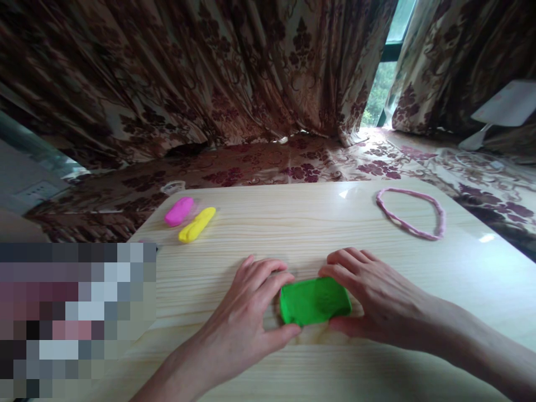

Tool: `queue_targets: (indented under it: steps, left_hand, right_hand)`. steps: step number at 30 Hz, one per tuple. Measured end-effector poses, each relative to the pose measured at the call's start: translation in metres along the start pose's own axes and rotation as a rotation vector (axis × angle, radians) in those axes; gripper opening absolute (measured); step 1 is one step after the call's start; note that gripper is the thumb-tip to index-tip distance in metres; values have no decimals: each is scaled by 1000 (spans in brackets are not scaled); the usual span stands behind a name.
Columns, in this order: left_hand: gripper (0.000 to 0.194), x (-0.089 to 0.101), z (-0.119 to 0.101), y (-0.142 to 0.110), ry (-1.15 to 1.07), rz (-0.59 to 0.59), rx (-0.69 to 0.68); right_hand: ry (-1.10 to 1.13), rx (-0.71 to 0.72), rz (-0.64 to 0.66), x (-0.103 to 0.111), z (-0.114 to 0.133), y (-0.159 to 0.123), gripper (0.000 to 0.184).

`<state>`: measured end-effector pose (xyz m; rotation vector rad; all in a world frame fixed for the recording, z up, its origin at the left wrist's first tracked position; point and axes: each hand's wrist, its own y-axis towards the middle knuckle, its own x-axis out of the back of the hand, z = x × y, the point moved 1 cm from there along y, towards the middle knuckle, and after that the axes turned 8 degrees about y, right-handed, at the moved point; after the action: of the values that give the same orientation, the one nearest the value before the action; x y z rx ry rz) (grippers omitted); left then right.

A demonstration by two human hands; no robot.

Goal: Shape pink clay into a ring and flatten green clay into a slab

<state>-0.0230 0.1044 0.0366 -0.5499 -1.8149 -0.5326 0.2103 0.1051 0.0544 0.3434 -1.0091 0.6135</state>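
A flat, rounded rectangle of green modelling clay [315,301] lies on the pale wood-grain table [268,363] in front of me. My left hand [255,301] holds its left end, thumb at the near corner and index finger at the far one. At the right end my right hand [360,293] grips it the same way, fingers on the far edge and thumb on the near edge. Further off to the left lie a pink clay lump [179,211] and a yellow clay lump [197,225], side by side.
A twisted pink loop [440,223] lies at the table's far right. Behind the table, a ledge covered in floral cloth [301,162] runs below patterned curtains [259,72]. A white lamp [505,103] stands on it at right. Blurred blocks hide the lower left.
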Motion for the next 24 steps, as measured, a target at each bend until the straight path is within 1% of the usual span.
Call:
queue_targets:
  steps: [4,6,11,15,20,24]
  left_hand:
    - [46,0,-5,-2,26,4,1]
    - [46,-2,-10,-2,32,-15,22]
    - [37,-9,-24,4,41,-86,40]
    - [37,-12,-27,9,22,-110,49]
    - [36,-16,-28,10,15,-131,60]
    - [38,-17,-32,11,13,-120,71]
  right_hand:
    - [-6,4,-6,3,-1,-3,35]
    - [-10,8,-11,4,-1,-3,33]
    - [-22,43,-24,2,-1,1,36]
    - [-25,83,-40,-2,-3,4,42]
    - [-33,87,-31,-4,-3,5,38]
    - [-23,98,-30,-5,-2,7,40]
